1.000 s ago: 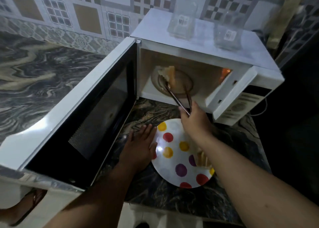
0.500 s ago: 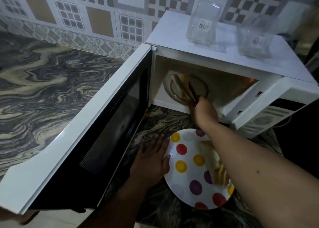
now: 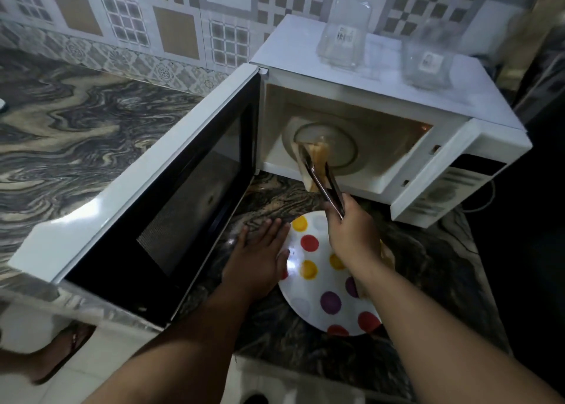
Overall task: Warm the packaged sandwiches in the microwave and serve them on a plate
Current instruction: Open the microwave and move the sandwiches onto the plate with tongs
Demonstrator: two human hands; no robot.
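Marble counter point(image 3: 76, 147), frame center: sandwich point(image 3: 316, 162) is pinched w/ tongs point(image 3: 324, 183) gripped by right hand point(image 3: 351, 235) at microwave point(image 3: 382, 122) mouth, left hand point(image 3: 260, 251) laid flat beside plate point(image 3: 308, 299); lowering onto plate likely needed next.

Patterned wall tiles point(image 3: 180, 27), marbled counter point(image 3: 61, 128)

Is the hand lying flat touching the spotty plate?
Touching. Head view shows the left hand flat on the counter, its thumb lying over the plate rim.
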